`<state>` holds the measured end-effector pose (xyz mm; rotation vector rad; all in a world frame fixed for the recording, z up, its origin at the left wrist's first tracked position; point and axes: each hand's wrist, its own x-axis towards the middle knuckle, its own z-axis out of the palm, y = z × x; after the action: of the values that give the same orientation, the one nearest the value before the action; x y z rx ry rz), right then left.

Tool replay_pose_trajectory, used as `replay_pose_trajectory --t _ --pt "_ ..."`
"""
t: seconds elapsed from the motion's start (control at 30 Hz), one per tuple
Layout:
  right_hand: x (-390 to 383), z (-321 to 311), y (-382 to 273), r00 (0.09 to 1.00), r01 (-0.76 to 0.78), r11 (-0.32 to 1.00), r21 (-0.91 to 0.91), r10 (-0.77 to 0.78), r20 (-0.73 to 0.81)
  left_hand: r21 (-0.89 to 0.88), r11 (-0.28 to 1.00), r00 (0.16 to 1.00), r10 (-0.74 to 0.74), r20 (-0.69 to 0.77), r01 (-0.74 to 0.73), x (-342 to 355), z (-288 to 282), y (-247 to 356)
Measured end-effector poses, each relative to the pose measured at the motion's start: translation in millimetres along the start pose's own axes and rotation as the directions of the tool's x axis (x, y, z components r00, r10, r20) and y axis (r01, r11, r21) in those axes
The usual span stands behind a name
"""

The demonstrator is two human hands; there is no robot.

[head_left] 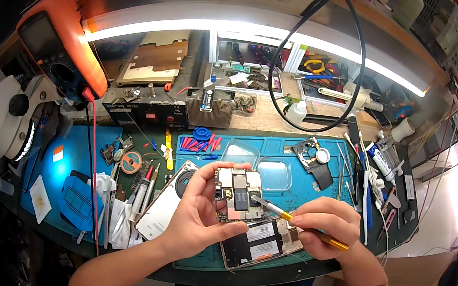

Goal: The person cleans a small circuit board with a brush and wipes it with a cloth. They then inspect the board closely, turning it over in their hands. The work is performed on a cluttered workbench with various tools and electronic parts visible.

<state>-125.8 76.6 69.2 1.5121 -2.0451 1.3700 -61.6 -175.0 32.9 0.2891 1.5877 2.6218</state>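
My left hand point(198, 213) grips a small phone circuit board point(238, 186) by its left side, with metal shields and dark chips facing up. In my right hand point(327, 224) is a slim gold-handled tool point(281, 212), held like a pen. Its silver front end meets or hovers just over a chip at the board's right side; its exact tip shape is too small to tell. Below the board, an opened phone housing point(257, 243) with a black battery lies on the blue mat. The held board and my left thumb hide part of its upper edge.
A white back panel point(167, 199) lies left of the board. Beyond it are a blue screw tray point(201, 134) and a clear plastic box point(274, 173). An orange multimeter point(61, 49) hangs at upper left beside a microscope point(12, 114). Tweezers and tubes crowd the right; a black cable point(360, 44) loops overhead.
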Motion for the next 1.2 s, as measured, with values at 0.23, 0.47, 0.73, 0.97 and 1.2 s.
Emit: replay_pose_trajectory --t 0.23,0.47,0.73,0.97,1.2 --pt "0.6 -0.4 -1.3 1.000 -0.004 1.000 0.002 0.004 0.009 -0.014 1.000 1.000 -0.006 -0.003 0.005 0.1 0.3 0.9" --pt "1.1 0.7 -3.1 0.999 0.004 1.000 0.001 -0.004 0.036 -0.022 1.000 1.000 -0.012 -0.009 0.012 -0.4 -1.6 -0.5" --pt "0.7 -0.3 -3.2 0.999 -0.005 1.000 0.010 0.005 0.043 -0.009 1.000 1.000 -0.002 -0.010 0.002 0.5 -0.3 1.0" --pt "1.5 -1.7 -2.2 0.999 -0.002 1.000 0.006 0.002 0.043 -0.031 0.999 1.000 -0.025 -0.002 0.025 0.7 1.0 2.8" --pt "1.4 -1.4 -3.0 1.000 -0.005 1.000 -0.005 0.005 0.024 -0.026 1.000 1.000 0.005 0.018 -0.005 0.6 -0.3 2.8"
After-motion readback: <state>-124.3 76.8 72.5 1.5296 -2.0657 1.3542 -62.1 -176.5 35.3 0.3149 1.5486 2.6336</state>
